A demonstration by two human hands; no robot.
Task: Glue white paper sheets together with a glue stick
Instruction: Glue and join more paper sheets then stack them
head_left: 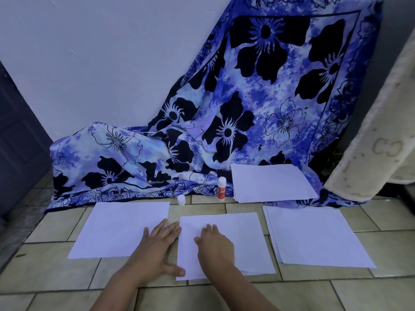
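- Paper sheets (244, 239), centre pile: on floor tiles (336, 295), under R hand (214, 245), fingers relaxed, flat, pressing.
- L hand (160, 245): just left of it, fingers spread, thumb on pile edge, partly over left sheet (116, 227).
- Beyond fingertips: cap (181, 200), then glue stick (221, 189) upright, uncapped.

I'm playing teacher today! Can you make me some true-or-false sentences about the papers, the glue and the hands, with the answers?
1. The glue stick stands upright. True.
2. The right hand holds the glue stick. False: it lies flat on the middle paper.
3. One paper stack lies on the blue flowered cloth. True.
4. The left hand is curled into a fist. False: its fingers lie straight on the left sheet.
5. A white cap stands on the floor, apart from the glue stick. True.
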